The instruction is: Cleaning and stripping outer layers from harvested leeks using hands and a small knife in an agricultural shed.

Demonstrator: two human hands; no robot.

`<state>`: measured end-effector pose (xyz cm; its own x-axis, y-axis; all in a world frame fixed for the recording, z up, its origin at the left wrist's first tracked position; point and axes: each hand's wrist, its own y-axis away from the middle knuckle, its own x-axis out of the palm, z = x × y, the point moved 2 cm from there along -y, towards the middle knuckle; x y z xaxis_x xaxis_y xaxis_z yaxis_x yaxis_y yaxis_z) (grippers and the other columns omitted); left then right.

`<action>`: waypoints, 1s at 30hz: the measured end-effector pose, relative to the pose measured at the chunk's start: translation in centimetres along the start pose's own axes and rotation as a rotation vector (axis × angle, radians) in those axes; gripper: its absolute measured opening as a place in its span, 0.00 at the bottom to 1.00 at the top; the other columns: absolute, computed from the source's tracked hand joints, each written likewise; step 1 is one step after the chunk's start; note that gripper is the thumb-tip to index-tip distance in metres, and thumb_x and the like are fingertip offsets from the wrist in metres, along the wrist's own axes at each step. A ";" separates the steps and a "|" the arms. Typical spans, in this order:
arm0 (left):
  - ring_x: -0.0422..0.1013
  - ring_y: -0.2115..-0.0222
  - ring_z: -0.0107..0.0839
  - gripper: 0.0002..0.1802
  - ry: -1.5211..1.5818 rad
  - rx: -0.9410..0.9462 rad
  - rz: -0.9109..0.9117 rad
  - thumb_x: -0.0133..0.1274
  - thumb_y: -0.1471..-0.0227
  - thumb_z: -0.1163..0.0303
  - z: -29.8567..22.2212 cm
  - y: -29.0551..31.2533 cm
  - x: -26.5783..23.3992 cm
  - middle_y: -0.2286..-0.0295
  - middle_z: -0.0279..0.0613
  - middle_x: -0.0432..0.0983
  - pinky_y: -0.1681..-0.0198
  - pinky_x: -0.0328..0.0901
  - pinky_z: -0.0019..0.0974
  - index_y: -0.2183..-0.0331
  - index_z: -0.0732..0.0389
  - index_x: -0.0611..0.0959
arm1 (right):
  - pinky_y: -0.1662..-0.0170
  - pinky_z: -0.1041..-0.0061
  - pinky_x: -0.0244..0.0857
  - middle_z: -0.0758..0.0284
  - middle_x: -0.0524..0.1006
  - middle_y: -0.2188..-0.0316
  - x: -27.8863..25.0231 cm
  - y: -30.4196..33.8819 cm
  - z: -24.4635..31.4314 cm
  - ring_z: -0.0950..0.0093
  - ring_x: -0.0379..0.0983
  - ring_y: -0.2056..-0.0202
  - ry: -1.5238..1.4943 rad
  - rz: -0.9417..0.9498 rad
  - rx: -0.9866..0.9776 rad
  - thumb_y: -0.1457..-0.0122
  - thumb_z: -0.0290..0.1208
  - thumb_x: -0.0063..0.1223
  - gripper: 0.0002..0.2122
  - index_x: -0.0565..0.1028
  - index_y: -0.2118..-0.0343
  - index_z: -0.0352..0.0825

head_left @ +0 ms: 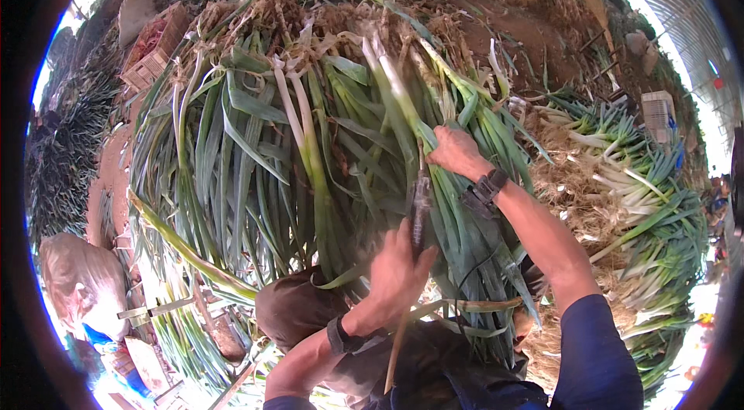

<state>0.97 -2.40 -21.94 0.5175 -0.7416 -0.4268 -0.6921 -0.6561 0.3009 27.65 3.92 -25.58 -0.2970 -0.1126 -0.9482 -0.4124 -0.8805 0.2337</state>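
Got a big leek heap [256, 154] right up front, with green leaves fanned toward the near side and hairy roots along the far edge. Holding 1 leek [399, 92] over the right half of the heap, pointing its white end toward the far edge. Curling the right grip [457, 153] snugly around the green part of it. Pinching a dark, mottled tool handle [420, 208] between thumb and fingers in the left grip [395, 274], at the near side of the heap. Can't really make out the tool's tip. Wearing 1 dark watch [488, 184] on the right wrist and 1 dark band [339, 335] on the left. Also seeing loads of trimmed-looking leeks [651, 208] to the right of the heap, plus a crate of reddish stuff [155, 46] off its far-left corner and a bulging pale sack [81, 278] off its near-left.
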 end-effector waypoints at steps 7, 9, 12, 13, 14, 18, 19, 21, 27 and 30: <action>0.70 0.61 0.54 0.35 0.055 0.035 -0.057 0.55 0.43 0.57 0.1 -0.7 0.2 0.63 0.57 0.70 0.57 0.65 0.50 0.41 0.66 0.68 | 0.64 0.55 0.73 0.47 0.79 0.75 -0.9 2.4 0.6 0.48 0.79 0.69 0.068 -0.062 -0.193 0.52 0.33 0.65 0.15 0.74 0.69 0.25; 0.70 0.62 0.53 0.32 0.076 0.067 -0.144 0.55 0.43 0.56 1.0 -1.6 0.1 0.64 0.57 0.71 0.58 0.65 0.49 0.43 0.66 0.70 | 0.65 0.55 0.73 0.46 0.78 0.76 -1.7 4.4 0.8 0.47 0.78 0.71 0.079 -0.006 -0.233 0.52 0.32 0.65 0.17 0.72 0.69 0.24; 0.70 0.62 0.54 0.30 0.109 0.071 -0.178 0.53 0.43 0.54 0.4 -3.3 -0.1 0.64 0.58 0.72 0.56 0.64 0.50 0.48 0.67 0.74 | 0.68 0.53 0.72 0.45 0.78 0.78 -2.1 7.4 -0.5 0.45 0.78 0.72 0.141 0.100 -0.304 0.51 0.34 0.65 0.21 0.68 0.65 0.22; 0.70 0.61 0.54 0.29 0.110 0.049 -0.184 0.52 0.43 0.53 0.4 -3.7 -0.4 0.63 0.59 0.72 0.56 0.64 0.50 0.49 0.67 0.75 | 0.68 0.53 0.72 0.45 0.78 0.78 -2.1 8.3 -0.8 0.45 0.78 0.72 0.141 0.097 -0.302 0.51 0.34 0.65 0.21 0.68 0.65 0.22; 0.71 0.59 0.55 0.29 0.116 0.017 -0.174 0.52 0.44 0.53 0.3 -4.1 -0.6 0.63 0.61 0.73 0.54 0.65 0.51 0.51 0.67 0.76 | 0.68 0.52 0.72 0.45 0.77 0.78 -2.2 9.3 -1.1 0.45 0.77 0.72 0.113 0.112 -0.308 0.51 0.34 0.65 0.21 0.68 0.65 0.23; 0.72 0.54 0.56 0.37 0.071 -0.014 -0.131 0.53 0.43 0.51 0.2 -5.2 -1.3 0.55 0.62 0.73 0.49 0.66 0.50 0.44 0.71 0.72 | 0.65 0.49 0.70 0.44 0.77 0.76 -2.7 12.7 -1.7 0.43 0.76 0.70 0.044 0.152 -0.286 0.51 0.34 0.64 0.21 0.66 0.64 0.24; 0.72 0.54 0.56 0.37 0.068 -0.011 -0.130 0.53 0.43 0.51 0.2 -5.4 -1.4 0.55 0.62 0.73 0.49 0.66 0.50 0.44 0.71 0.72 | 0.65 0.49 0.70 0.44 0.77 0.76 -3.1 13.5 -1.6 0.43 0.76 0.69 0.040 0.195 -0.254 0.50 0.33 0.64 0.21 0.66 0.64 0.24; 0.72 0.54 0.55 0.37 0.090 -0.018 -0.149 0.53 0.43 0.51 0.5 -5.9 -1.5 0.56 0.61 0.73 0.49 0.66 0.49 0.44 0.72 0.72 | 0.66 0.49 0.70 0.43 0.77 0.76 -3.1 14.8 -1.8 0.43 0.76 0.70 0.020 0.182 -0.277 0.49 0.34 0.65 0.21 0.65 0.65 0.24; 0.72 0.56 0.57 0.31 0.168 0.024 -0.152 0.52 0.43 0.54 -0.6 -7.4 -2.5 0.60 0.63 0.75 0.50 0.65 0.50 0.49 0.73 0.75 | 0.70 0.51 0.68 0.44 0.74 0.79 -1.5 16.8 -4.2 0.44 0.75 0.72 -0.129 0.217 -0.286 0.48 0.38 0.66 0.23 0.65 0.67 0.24; 0.73 0.58 0.58 0.27 0.181 0.047 -0.121 0.53 0.44 0.54 -0.2 -8.6 -3.4 0.63 0.64 0.76 0.52 0.65 0.52 0.54 0.69 0.79 | 0.69 0.52 0.67 0.45 0.74 0.79 -0.6 17.2 -4.8 0.44 0.75 0.71 -0.129 0.279 -0.261 0.49 0.39 0.66 0.23 0.66 0.65 0.24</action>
<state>5.26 5.71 -22.95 0.6775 -0.6734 -0.2960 -0.6399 -0.7380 0.2144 24.84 -13.39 -22.02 -0.4787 -0.3204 -0.8174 -0.0724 -0.9135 0.4004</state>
